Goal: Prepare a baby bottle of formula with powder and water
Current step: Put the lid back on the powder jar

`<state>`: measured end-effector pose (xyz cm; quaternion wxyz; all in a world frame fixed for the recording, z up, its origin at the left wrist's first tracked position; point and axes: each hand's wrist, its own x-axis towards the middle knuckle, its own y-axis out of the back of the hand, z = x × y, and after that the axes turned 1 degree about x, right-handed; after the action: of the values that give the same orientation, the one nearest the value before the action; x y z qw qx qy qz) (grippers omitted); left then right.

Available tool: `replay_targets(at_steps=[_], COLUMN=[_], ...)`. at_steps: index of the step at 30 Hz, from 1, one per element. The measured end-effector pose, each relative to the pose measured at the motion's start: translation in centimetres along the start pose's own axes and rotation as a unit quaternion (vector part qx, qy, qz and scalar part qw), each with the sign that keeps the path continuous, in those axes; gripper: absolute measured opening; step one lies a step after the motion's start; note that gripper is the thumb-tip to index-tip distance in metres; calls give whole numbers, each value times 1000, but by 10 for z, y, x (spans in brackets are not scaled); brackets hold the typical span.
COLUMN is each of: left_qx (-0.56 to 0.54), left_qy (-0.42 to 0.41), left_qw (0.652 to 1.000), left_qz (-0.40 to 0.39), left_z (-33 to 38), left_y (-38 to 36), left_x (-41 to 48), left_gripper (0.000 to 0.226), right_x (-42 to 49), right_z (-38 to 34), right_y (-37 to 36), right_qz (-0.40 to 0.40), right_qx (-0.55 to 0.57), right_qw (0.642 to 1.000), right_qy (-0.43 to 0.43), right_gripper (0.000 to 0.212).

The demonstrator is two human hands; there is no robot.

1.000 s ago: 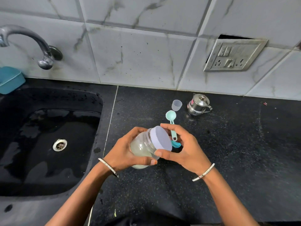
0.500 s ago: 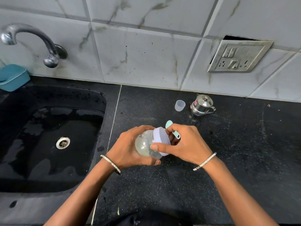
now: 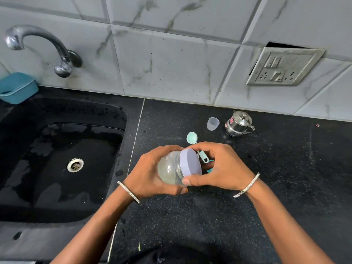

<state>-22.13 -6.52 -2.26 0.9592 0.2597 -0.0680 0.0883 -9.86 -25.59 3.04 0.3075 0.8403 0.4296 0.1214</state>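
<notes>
One clear jar (image 3: pixel 169 169) in two grips over the bench (image 3: pixel 285 187).
Left grip (image 3: pixel 150 174) wraps its body, right grip (image 3: pixel 224 168) clasps its lid (image 3: pixel 190 162); behind it one mint spoon (image 3: pixel 192 137), one cup (image 3: pixel 213 123), one steel pot (image 3: pixel 238 123).

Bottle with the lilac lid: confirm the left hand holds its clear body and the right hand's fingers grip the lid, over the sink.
Wrong place. The head view shows the bottle held over the black counter, right of the sink. The rest stands: the left hand holds its clear body and the fingers of the right hand grip the lid.
</notes>
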Motion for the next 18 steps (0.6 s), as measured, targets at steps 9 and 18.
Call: replay_targets(at_steps=[9, 18], left_qx=[72, -43], left_qy=[-28, 22], left_qw=[997, 998], left_qz=[29, -42], left_z=[-2, -2], left_y=[-7, 3], left_x=[-2, 2], left_gripper=[92, 83], right_x=[0, -4], right_z=[2, -2], right_y=[-13, 6], right_qz=[38, -25], right_qx=[-51, 10], right_qw=[995, 998], right_qy=[-78, 63], right_gripper=[76, 78])
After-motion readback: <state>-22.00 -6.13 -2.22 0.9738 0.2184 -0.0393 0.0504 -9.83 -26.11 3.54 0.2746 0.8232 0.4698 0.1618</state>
